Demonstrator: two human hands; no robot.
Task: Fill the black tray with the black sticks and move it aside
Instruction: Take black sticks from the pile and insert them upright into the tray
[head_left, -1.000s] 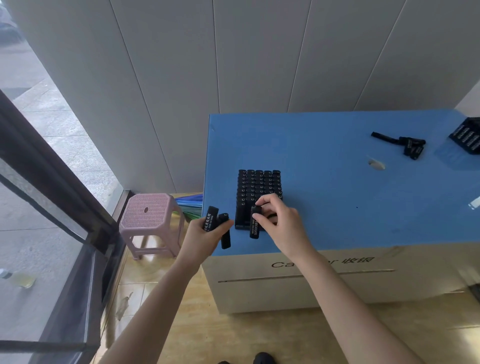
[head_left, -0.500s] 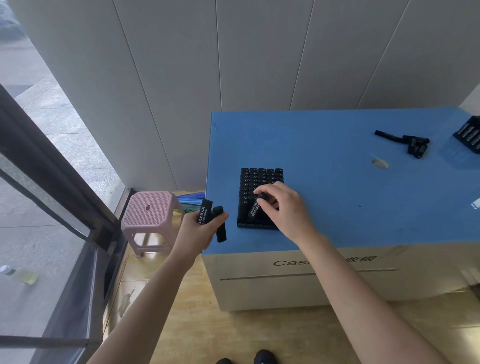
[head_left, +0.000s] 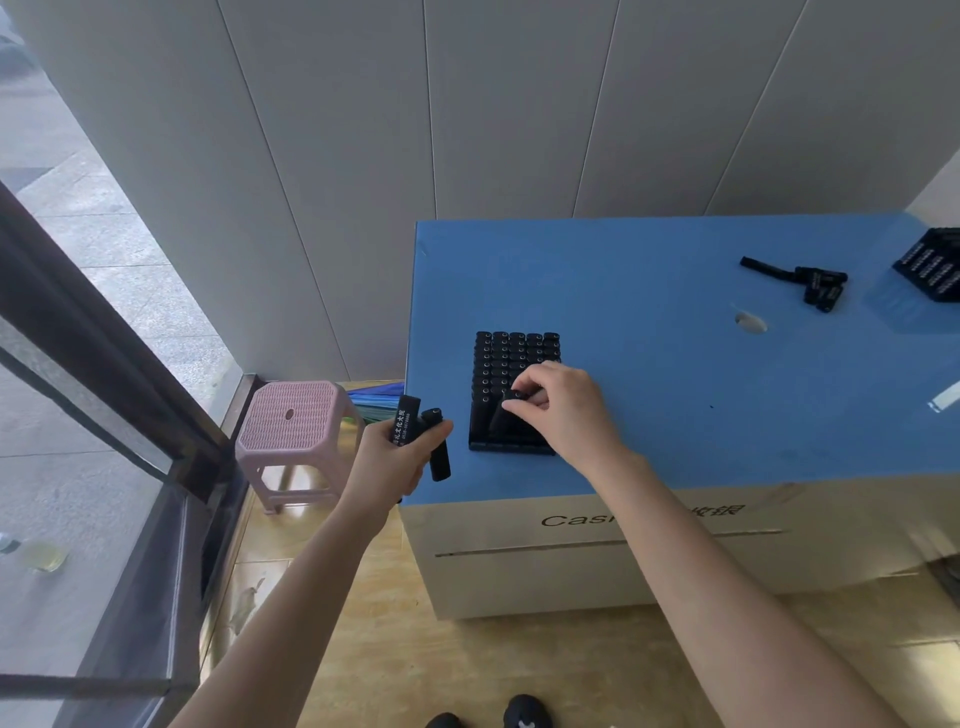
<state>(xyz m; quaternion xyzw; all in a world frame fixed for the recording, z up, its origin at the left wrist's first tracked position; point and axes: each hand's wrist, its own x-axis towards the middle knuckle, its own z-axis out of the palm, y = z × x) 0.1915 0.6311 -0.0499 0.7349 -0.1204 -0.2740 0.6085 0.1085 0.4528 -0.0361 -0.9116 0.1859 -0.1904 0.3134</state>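
Your right hand (head_left: 563, 410) is now pinching a stick (head_left: 511, 402), upright, into the tray (head_left: 511, 447) directly beneath your fingertips; a second ago it hung tilted at the near edge. Your left hand (head_left: 395, 457), just beside, is gripping spare sticks (head_left: 421, 431). Filling is nearly finishing.

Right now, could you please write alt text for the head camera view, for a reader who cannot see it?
A person's right hand presses a black stick into a nearly full black tray on a blue tabletop, while the left hand holds two more sticks beside the table's edge. A few loose sticks lie far right; a pink stool stands on the floor.
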